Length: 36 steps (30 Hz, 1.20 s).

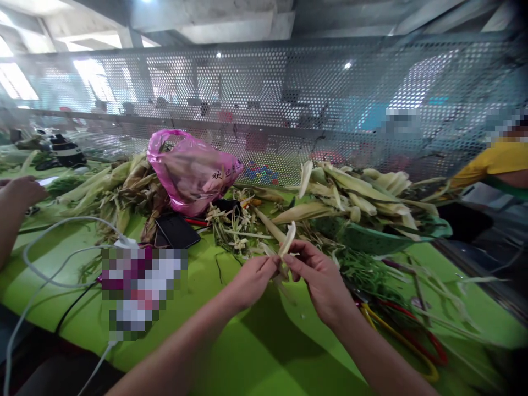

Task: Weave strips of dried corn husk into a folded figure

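Corn-husk strip (289, 240): pale cream, narrow, slightly curled, tip toward one o'clock; pinched in left hand (253, 279) and right hand (324, 283).

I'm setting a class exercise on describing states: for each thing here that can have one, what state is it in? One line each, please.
Left hand, fingers closed on the husk strip
Right hand, fingers closed too
Husk strip, held between both hands
Pink bag, bulging, contents unclear
Black phone, lying flat, screen dark
Green basket, heaped with husks
Yellow-handled tool, open or shut unclear
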Available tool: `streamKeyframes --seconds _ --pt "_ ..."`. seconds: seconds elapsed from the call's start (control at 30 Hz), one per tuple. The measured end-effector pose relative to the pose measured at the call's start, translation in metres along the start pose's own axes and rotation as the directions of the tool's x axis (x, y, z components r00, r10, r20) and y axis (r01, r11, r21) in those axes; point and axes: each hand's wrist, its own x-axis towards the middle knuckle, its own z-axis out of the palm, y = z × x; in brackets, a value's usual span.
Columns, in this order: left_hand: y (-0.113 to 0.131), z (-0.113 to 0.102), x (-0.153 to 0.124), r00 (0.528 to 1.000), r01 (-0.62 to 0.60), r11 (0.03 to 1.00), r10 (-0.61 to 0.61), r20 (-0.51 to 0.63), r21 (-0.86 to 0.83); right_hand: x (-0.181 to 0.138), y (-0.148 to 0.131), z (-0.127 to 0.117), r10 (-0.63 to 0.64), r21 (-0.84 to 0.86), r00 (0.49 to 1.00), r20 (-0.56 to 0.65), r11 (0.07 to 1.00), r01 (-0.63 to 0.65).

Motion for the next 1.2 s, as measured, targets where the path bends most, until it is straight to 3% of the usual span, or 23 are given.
streamKeyframes --seconds 0.1,0.27,0.47,0.6,0.8,0.93,1.2 --pt "0.0 -0.001 0.0 0.999 0.041 0.998 -0.042 0.013 0.044 0.0 -0.005 -0.003 -0.063 0.006 0.997 -0.05 0.998 0.063" --pt "0.004 -0.002 -0.001 0.991 0.134 0.991 -0.134 -0.019 -0.031 0.0 -0.011 -0.007 -0.098 0.01 0.994 0.05 0.995 0.097" --pt "0.008 -0.004 -0.003 0.99 0.136 0.991 -0.136 -0.035 0.001 0.003 -0.014 -0.01 -0.078 -0.273 0.974 0.213 0.952 0.137" --pt "0.007 -0.005 -0.002 0.982 0.175 0.985 -0.175 -0.067 -0.011 0.003 -0.015 -0.011 -0.11 -0.401 0.967 0.229 0.895 0.197" --pt "0.015 -0.013 -0.002 0.988 0.134 0.991 -0.135 0.077 0.016 0.005 -0.017 -0.014 -0.14 -0.485 0.968 0.21 0.844 0.228" --pt "0.019 -0.016 -0.002 0.984 0.148 0.984 -0.156 0.081 0.095 0.005 -0.018 -0.014 -0.177 -0.531 0.962 0.208 0.806 0.263" --pt "0.018 -0.015 0.001 0.999 -0.004 0.956 -0.012 0.051 0.292 0.006 -0.012 -0.021 -0.206 -0.584 0.954 0.217 0.756 0.296"
